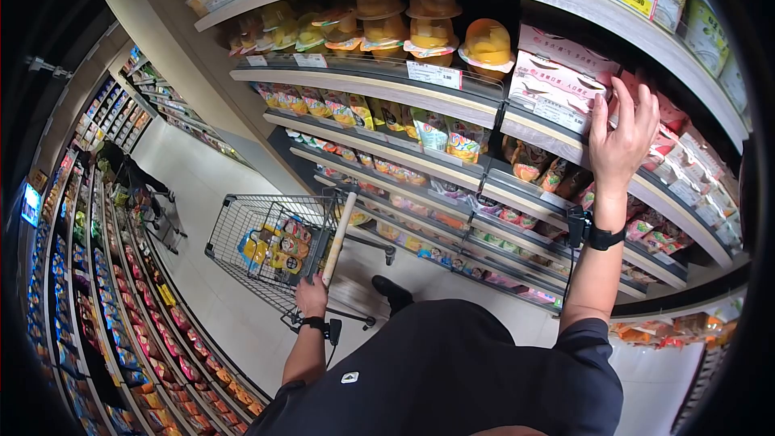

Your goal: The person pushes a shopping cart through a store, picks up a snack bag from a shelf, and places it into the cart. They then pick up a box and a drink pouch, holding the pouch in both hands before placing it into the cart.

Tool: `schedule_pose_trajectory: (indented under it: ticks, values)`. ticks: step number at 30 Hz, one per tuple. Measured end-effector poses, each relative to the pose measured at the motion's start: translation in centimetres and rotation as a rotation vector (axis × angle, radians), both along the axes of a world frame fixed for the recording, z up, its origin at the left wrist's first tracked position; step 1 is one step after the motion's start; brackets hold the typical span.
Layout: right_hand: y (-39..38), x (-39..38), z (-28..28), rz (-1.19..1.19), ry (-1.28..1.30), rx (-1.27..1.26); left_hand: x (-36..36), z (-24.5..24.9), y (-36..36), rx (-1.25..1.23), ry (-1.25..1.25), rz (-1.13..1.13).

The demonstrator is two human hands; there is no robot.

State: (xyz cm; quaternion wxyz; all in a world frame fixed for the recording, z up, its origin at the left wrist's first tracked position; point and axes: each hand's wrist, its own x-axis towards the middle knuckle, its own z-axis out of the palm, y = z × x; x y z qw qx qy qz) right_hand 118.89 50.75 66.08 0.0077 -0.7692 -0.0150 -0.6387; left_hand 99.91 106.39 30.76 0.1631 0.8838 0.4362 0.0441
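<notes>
The right hand (620, 141) is reaching with fingers spread, its fingertips touching the pink packets (668, 111) (picking seems underway); next, the fingers need to curl round one. The left hand (311, 295) is wrapping the cart handle (339, 234)

Right hand (620, 141) raised, open; left hand (311, 295) low, clenched.

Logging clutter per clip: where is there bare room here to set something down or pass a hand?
Bare: the aisle floor between the cart and the left-hand shelving, and seemingly the cart's far end beyond its packets. Crowded: the shelves by the right hand, packed with pink boxes and fruit cups, no gaps showing.
</notes>
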Motion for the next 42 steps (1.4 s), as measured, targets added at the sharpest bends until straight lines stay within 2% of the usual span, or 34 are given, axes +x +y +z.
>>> schedule_pose_trajectory:
  ticks: [42]
  values:
    - [-0.03, 0.05, 0.0, -0.007, -0.01, -0.013, 0.01, 0.57, -0.23, -0.017, 0.024, 0.001]
